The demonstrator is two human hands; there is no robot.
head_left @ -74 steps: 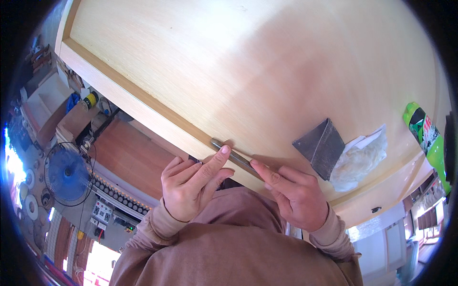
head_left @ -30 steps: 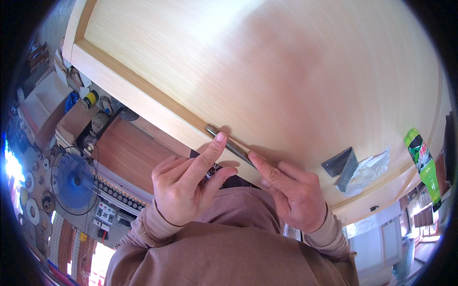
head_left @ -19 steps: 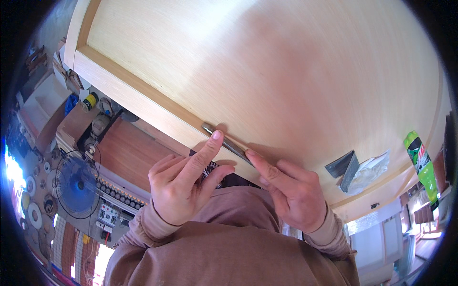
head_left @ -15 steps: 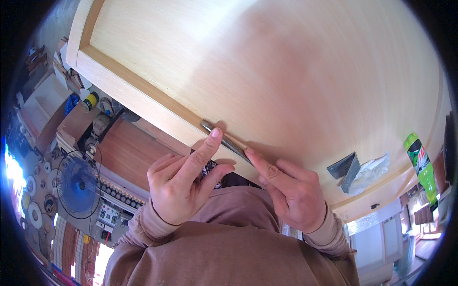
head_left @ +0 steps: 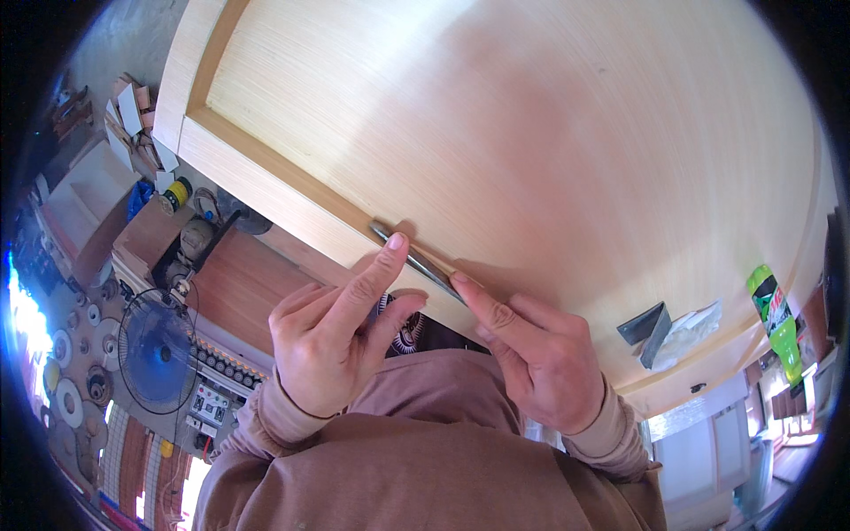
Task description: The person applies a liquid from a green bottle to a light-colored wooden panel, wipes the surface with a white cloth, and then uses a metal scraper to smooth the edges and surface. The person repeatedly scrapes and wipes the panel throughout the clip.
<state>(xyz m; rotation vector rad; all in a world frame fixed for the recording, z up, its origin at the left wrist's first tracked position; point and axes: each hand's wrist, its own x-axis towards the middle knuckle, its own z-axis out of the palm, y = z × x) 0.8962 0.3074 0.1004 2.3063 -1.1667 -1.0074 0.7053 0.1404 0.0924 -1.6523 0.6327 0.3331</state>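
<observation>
A slim, dark metal-looking bar (head_left: pixel 429 267) with a rounded far end lies slantwise along the raised wooden rim (head_left: pixel 279 190) of a large pale wooden panel (head_left: pixel 531 150). My right hand (head_left: pixel 544 354) grips its near end, the index finger stretched along it and the other fingers curled beneath. On the bar's far part rests the index fingertip of my left hand (head_left: pixel 328 336). That hand's thumb stands apart and its remaining fingers are loosely bent. Whether the bar is a file or another tool I cannot tell.
Right of my hands, folded grey sandpaper (head_left: pixel 657 334) lies beside a crumpled white sheet (head_left: pixel 695 332). A green bottle (head_left: pixel 774 323) lies near the panel's right edge. At lower left are a blue fan (head_left: pixel 159 352), a switch box (head_left: pixel 211 404) and several discs.
The panel's left corner sits farther right and lower in view, and the surroundings at left have shifted right. Both hands keep nearly the same hold and place on the bar.
</observation>
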